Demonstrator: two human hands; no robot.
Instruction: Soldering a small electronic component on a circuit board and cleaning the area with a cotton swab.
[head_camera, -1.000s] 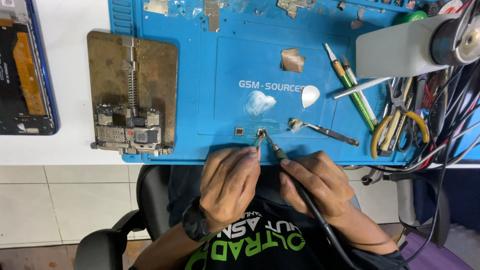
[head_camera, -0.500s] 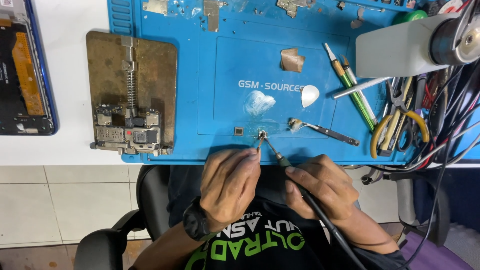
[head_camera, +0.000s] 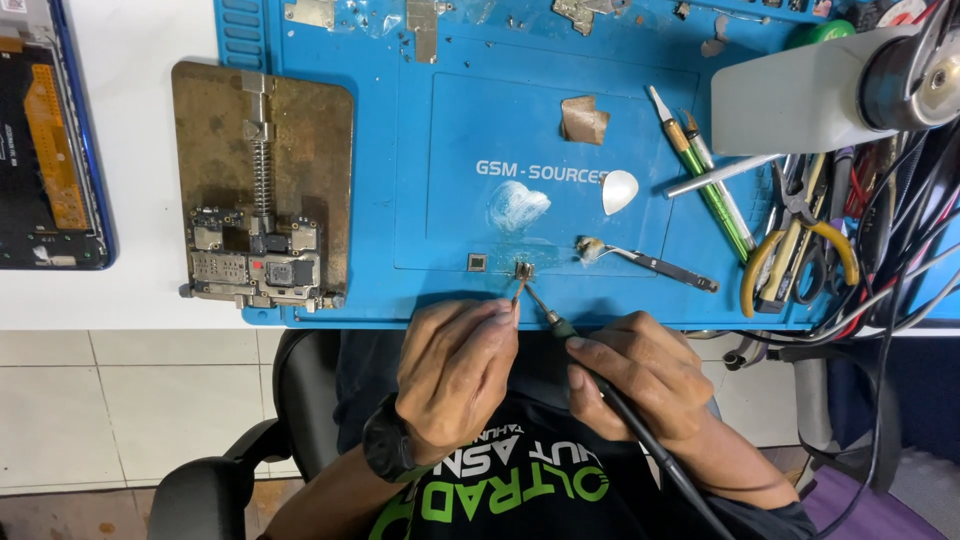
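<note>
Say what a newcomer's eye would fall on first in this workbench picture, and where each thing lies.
First the blue mat covering most of the bench. At its near edge the left hand and right hand meet, bringing tweezers and a soldering iron onto a small chip. On the left, a circuit board sits clamped on a worn metal holder.

Matt blue rubbery mat (head_camera: 400, 150), tarnished rough metal holder plate (head_camera: 310, 140), glossy tweezers (head_camera: 655, 263)
</note>
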